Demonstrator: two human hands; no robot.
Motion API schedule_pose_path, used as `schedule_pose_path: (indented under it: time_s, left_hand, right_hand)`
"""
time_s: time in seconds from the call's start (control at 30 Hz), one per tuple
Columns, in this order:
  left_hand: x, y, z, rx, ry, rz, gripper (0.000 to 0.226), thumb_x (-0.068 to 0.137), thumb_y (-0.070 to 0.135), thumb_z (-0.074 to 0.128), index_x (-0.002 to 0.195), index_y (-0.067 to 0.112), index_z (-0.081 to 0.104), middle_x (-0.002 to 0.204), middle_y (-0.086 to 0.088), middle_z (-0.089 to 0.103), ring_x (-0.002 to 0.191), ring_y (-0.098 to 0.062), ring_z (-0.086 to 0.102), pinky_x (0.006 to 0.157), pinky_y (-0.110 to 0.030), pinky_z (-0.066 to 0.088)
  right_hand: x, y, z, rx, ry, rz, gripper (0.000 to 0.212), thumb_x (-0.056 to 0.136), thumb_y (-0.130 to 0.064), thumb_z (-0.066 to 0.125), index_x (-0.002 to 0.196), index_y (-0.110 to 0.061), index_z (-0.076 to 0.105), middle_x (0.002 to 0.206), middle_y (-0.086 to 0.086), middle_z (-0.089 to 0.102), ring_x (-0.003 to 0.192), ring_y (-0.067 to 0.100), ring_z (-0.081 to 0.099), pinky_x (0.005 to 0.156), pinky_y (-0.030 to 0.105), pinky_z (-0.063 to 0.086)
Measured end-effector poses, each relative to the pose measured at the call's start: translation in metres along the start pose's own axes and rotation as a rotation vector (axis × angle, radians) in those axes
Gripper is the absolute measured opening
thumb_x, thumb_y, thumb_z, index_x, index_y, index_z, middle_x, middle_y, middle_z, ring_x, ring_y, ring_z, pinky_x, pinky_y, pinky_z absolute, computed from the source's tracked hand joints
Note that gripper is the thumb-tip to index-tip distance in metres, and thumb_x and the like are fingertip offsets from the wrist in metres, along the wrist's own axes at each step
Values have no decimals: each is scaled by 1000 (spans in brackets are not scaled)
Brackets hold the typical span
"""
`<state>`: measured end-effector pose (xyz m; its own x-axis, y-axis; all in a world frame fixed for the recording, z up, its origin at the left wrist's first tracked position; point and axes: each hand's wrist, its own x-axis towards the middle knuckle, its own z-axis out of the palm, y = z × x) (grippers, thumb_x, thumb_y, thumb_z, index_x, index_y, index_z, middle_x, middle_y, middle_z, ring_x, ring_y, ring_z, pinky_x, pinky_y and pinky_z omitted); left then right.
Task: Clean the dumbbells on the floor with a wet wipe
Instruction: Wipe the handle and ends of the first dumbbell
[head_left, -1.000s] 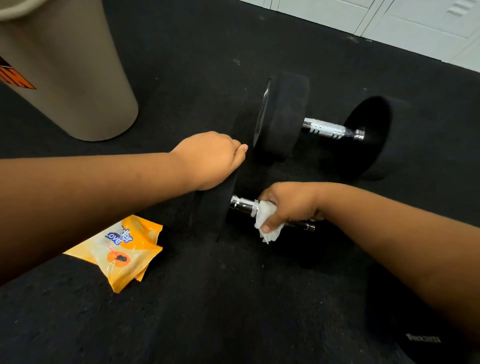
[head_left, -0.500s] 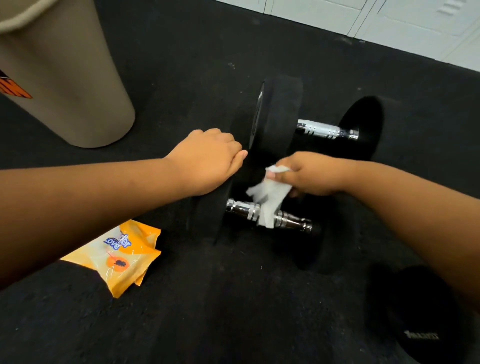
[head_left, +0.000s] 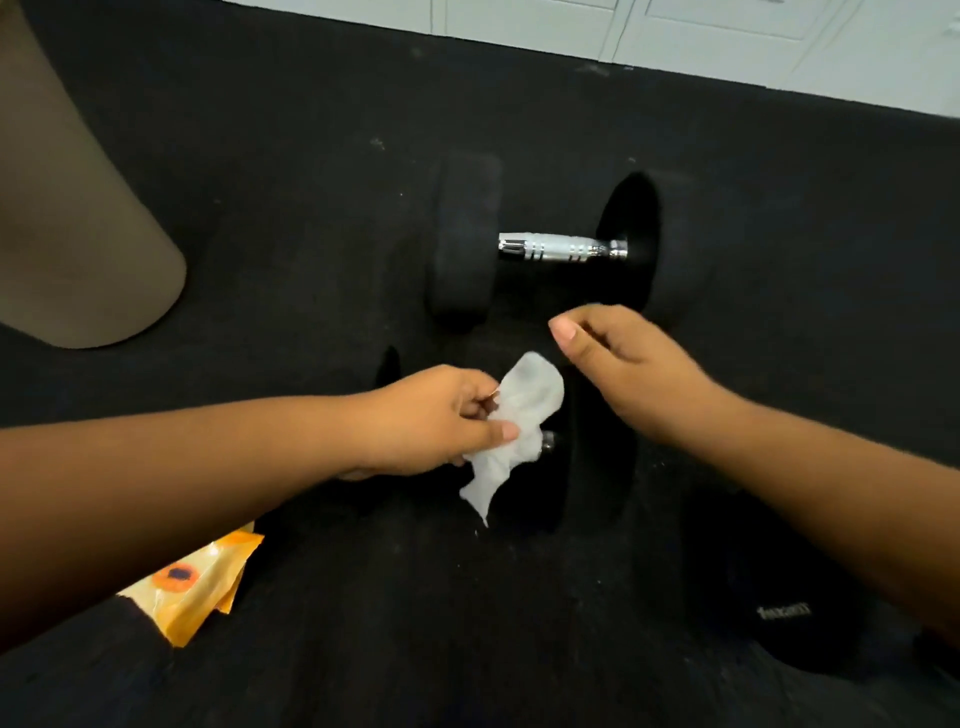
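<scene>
Here the left hand (head_left: 436, 421) pinches the wipe (head_left: 511, 426) between thumb and curled fingers, and the crumpled white sheet hangs from that grip over the handle of the near dumbbell (head_left: 587, 457). Only a small chrome stub of that handle shows past the wipe; its right weight stands as a black disc just beyond, and its left weight is mostly hidden behind the left hand and wrist. The right hand (head_left: 623, 364) hovers above this dumbbell, holding nothing, fingers loosely curled with the thumb pointing left, close to the wipe but apart from it.

The far dumbbell (head_left: 561, 249) lies on the mat (head_left: 311, 182) just behind, its chrome handle fully bare between two black weights, roughly parallel to the near one.

Of containers, a tan bin (head_left: 78, 208) stands at the left edge, well apart from both dumbbells; its inside cannot be seen. An orange pack (head_left: 197, 587) lies flat on the mat under the left forearm; whether it is open cannot be told. A dark object with small white lettering (head_left: 779, 608) sits at the lower right under the right forearm.

The mat's far edge meets a pale wall (head_left: 727, 41) along the top right. Bare mat spreads between the bin and the dumbbells, and across the bottom of the view.
</scene>
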<state>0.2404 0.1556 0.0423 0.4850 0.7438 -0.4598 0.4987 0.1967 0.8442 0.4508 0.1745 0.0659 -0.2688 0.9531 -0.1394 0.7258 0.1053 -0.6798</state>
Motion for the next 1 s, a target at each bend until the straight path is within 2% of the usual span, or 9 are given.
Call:
schedule_pose_path:
  time_s: [0.17, 0.23, 0.3, 0.37, 0.5, 0.63, 0.77, 0.9, 1.0]
  left_hand:
    - [17, -11, 12, 462, 279, 135, 43, 83, 33, 70, 119, 21, 50, 107, 3, 58, 96, -15, 58, 79, -28, 48]
    - [20, -17, 15, 728, 390, 293, 58, 81, 35, 71, 131, 21, 45, 123, 2, 49, 107, -18, 51, 86, -35, 46]
    - [24, -22, 19, 948, 403, 535, 43, 83, 31, 67, 122, 18, 54, 117, 0, 55, 98, -21, 56, 78, -38, 48]
    - [29, -27, 22, 1030, 227, 609, 33, 92, 35, 51, 120, 18, 56, 112, 2, 60, 98, -20, 60, 81, -37, 46]
    - [40, -33, 27, 1175, -11, 387, 54, 99, 49, 33, 141, 15, 37, 129, 0, 53, 118, -18, 53, 108, -34, 28]
    - [61, -8, 19, 1089, -285, 125, 43, 96, 55, 37, 116, 18, 47, 104, 1, 59, 95, -20, 58, 93, -37, 38]
    - [75, 14, 18, 933, -467, -14, 44, 95, 52, 44, 120, 16, 49, 100, 2, 56, 86, -18, 56, 73, -31, 42]
    - [53, -8, 39, 1372, -130, 312, 41, 99, 44, 35, 121, 10, 45, 111, -6, 58, 96, -27, 60, 89, -40, 37]
    - [40, -24, 49, 1462, 91, 413, 40, 97, 33, 37, 126, 7, 47, 110, -7, 60, 91, -27, 62, 99, -43, 35]
  right_hand:
    - [-23, 31, 35, 34, 107, 0, 53, 96, -54, 28, 124, -19, 57, 121, -7, 56, 118, 7, 48, 103, 28, 38]
    - [-24, 30, 36, 103, 160, 22, 49, 98, -48, 28, 127, -20, 54, 122, -10, 52, 118, 4, 47, 102, 22, 36]
    - [-22, 30, 35, 141, 170, 40, 48, 98, -47, 27, 128, -21, 53, 121, -10, 52, 117, 3, 47, 101, 20, 34]
    - [-19, 32, 35, 155, 172, 41, 46, 98, -46, 26, 126, -22, 54, 117, -9, 54, 113, 2, 48, 98, 16, 34]
    - [-16, 32, 35, 147, 196, 28, 43, 99, -45, 27, 113, -18, 58, 107, -4, 60, 104, 8, 52, 91, 20, 40]
    - [-15, 32, 35, 111, 188, 14, 50, 98, -46, 27, 103, -10, 62, 96, 4, 62, 94, 15, 55, 84, 30, 42]
    - [-16, 33, 35, 75, 188, -16, 56, 96, -51, 24, 99, -10, 63, 92, 3, 62, 92, 16, 56, 82, 32, 41]
    - [-17, 33, 36, 58, 194, -42, 53, 96, -49, 26, 100, -12, 63, 93, -1, 61, 92, 13, 55, 83, 32, 43]
    - [-20, 32, 36, 45, 186, -43, 49, 98, -47, 27, 102, -13, 62, 94, -4, 60, 93, 11, 55, 84, 32, 44]
